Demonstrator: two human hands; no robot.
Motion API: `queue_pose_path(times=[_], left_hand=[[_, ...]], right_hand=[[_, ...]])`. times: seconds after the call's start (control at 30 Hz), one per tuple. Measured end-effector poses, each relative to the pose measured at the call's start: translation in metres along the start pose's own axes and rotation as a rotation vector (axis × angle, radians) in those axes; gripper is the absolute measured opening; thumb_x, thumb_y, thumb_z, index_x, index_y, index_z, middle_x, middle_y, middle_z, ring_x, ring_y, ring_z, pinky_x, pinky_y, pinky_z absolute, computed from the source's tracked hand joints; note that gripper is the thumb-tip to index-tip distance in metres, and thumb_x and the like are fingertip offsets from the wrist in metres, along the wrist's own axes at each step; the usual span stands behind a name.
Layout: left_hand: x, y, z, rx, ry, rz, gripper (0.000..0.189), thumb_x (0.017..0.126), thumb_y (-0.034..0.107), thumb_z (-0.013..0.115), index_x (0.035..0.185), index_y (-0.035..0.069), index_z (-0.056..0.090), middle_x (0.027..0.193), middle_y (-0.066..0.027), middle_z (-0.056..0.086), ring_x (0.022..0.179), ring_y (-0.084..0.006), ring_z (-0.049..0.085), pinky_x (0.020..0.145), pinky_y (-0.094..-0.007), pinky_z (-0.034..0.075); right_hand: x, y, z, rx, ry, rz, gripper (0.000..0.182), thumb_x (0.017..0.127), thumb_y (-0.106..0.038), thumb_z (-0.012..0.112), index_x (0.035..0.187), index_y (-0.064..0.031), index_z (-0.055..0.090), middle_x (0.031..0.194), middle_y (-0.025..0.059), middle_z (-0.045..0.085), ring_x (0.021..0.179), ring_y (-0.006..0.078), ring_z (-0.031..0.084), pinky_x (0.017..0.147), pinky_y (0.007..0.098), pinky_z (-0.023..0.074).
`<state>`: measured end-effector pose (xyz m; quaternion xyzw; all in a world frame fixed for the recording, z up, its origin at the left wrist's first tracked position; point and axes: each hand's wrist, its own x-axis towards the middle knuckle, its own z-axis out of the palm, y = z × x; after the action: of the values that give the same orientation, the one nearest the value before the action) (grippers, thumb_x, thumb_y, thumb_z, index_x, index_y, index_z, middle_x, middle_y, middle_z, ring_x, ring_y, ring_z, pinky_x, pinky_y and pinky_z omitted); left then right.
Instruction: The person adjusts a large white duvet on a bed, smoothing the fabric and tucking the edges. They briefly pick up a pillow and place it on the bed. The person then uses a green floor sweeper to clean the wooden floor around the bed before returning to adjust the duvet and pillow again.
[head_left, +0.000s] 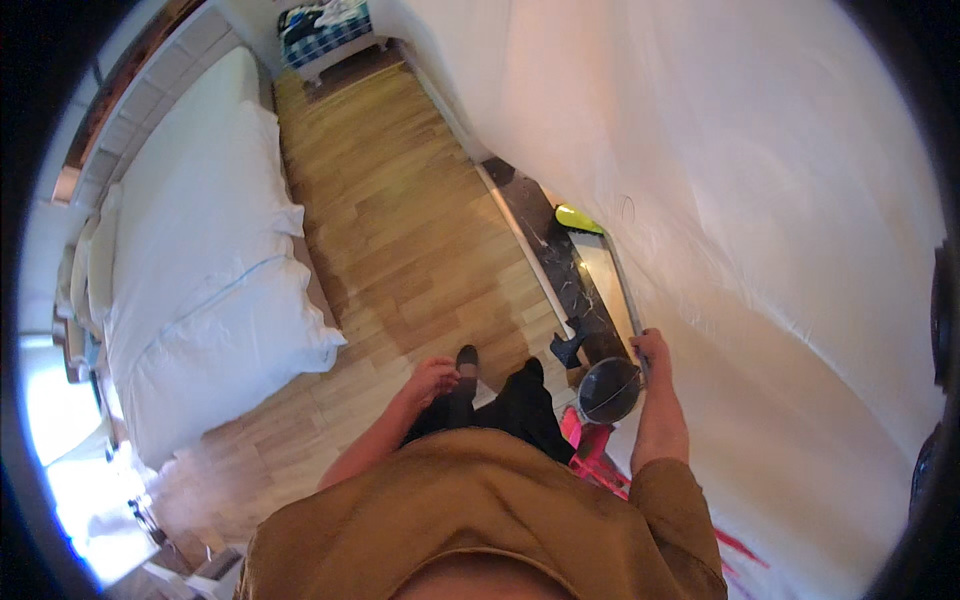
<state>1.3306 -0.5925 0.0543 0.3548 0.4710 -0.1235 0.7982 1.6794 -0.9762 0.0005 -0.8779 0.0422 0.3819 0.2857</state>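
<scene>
A grey broom handle (624, 289) runs up from my right hand (652, 354), whose fingers are wrapped around it. At its far end the yellow-green broom head (577, 218) with dark bristles rests by the wall. Just below and left of that hand stands a dark bucket (609, 391) with a thin wire handle. My left hand (436, 376) hangs in front of my body, fingers loosely curled and apart, with nothing visible in it. A pale pole (525, 247) lies along the dark stone strip, a dark piece (566, 349) at its near end.
A bed with white bedding (202, 255) occupies the left side. Wood-look flooring (390, 225) runs between it and the white wall (712, 187). Bright pink items (592, 450) sit beside my leg. At the far end is a piece of furniture with a blue checked cover (330, 41) and clothes.
</scene>
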Motion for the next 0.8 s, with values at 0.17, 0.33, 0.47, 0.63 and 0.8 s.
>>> queue_pose_path(times=[0.17, 0.33, 0.47, 0.63, 0.8], left_hand=[[-0.009, -0.019, 0.042, 0.031, -0.021, -0.067, 0.031, 0.083, 0.011, 0.059, 0.111, 0.002, 0.048, 0.086, -0.0137, 0.063, 0.068, -0.0226, 0.063, 0.061, -0.0339, 0.052], [0.002, -0.046, 0.075, 0.028, 0.063, -0.065, 0.025, 0.082, 0.012, 0.061, 0.105, 0.003, 0.053, 0.088, -0.0124, 0.063, 0.066, -0.0212, 0.061, 0.060, -0.0325, 0.051], [0.020, -0.068, 0.090, 0.194, 0.055, -0.060, 0.020, 0.081, 0.013, 0.062, 0.099, 0.005, 0.058, 0.085, -0.0087, 0.062, 0.064, -0.0163, 0.057, 0.058, -0.0293, 0.047], [0.020, -0.083, 0.108, 0.244, 0.073, 0.030, 0.019, 0.079, 0.014, 0.063, 0.094, 0.004, 0.063, 0.078, -0.0062, 0.062, 0.068, -0.0132, 0.056, 0.057, -0.0283, 0.045], [0.007, -0.105, 0.115, 0.286, 0.245, 0.138, 0.013, 0.074, 0.010, 0.062, 0.084, 0.002, 0.065, 0.069, -0.0050, 0.061, 0.059, -0.0146, 0.057, 0.051, -0.0276, 0.046]], right_hand=[[-0.001, 0.000, -0.089, -0.834, 0.330, 0.031, 0.018, 0.081, -0.012, 0.053, 0.096, -0.0036, 0.058, 0.096, 0.0185, 0.064, 0.090, 0.0334, 0.063, 0.074, 0.0434, 0.0516], [-0.021, 0.056, -0.136, -0.962, 0.406, 0.074, 0.018, 0.083, -0.013, 0.052, 0.100, -0.0065, 0.055, 0.093, 0.0134, 0.064, 0.086, 0.0316, 0.064, 0.071, 0.0439, 0.0522], [-0.039, 0.123, -0.123, -0.952, 0.346, 0.126, 0.014, 0.085, -0.014, 0.049, 0.094, -0.0076, 0.057, 0.090, 0.0139, 0.062, 0.085, 0.0330, 0.063, 0.069, 0.0462, 0.0513], [-0.056, 0.177, -0.113, -0.969, 0.367, 0.067, 0.021, 0.086, -0.018, 0.050, 0.103, -0.0069, 0.058, 0.089, 0.0117, 0.063, 0.082, 0.0306, 0.064, 0.066, 0.0428, 0.0518], [-0.054, 0.186, -0.132, -1.225, 0.589, 0.070, 0.021, 0.089, -0.017, 0.045, 0.107, -0.0147, 0.054, 0.095, 0.0075, 0.061, 0.084, 0.0259, 0.063, 0.064, 0.0412, 0.0517]])
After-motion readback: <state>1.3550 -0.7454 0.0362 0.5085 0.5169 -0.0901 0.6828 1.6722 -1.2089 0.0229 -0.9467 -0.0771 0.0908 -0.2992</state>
